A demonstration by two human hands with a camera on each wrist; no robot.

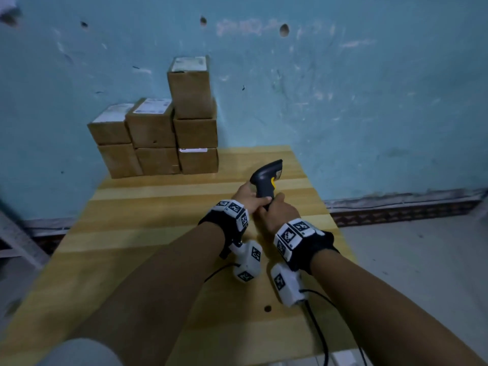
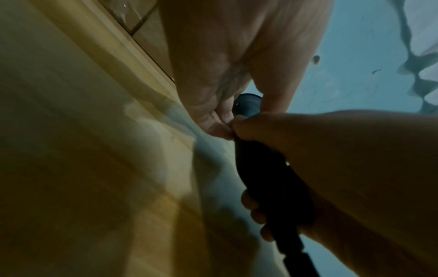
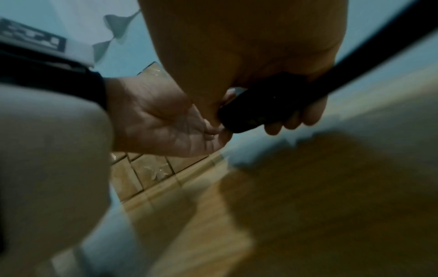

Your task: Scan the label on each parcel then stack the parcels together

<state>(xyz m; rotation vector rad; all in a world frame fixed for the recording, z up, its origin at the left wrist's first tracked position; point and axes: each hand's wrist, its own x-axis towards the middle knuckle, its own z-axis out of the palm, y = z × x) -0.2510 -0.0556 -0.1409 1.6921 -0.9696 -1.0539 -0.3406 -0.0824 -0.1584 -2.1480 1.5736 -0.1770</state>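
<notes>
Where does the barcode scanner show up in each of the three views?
Head: barcode scanner centre-right above the table, both hands on its handle.
Left wrist: dark handle right of centre, running to the bottom edge.
Right wrist: dark handle end upper centre-right, in the fingers.
Shared landmark: stacked parcels.

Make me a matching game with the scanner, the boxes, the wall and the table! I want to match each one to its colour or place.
Things:
1. scanner
2. parcels
3. wall
4. table

Descriptions:
A. pale wood, striped
B. blue, scuffed, with holes
C. stacked at the table's far left, against the wall
D. dark with a yellow trigger, held in both hands

Pairs: 1-D, 2-C, 3-B, 4-A
</notes>
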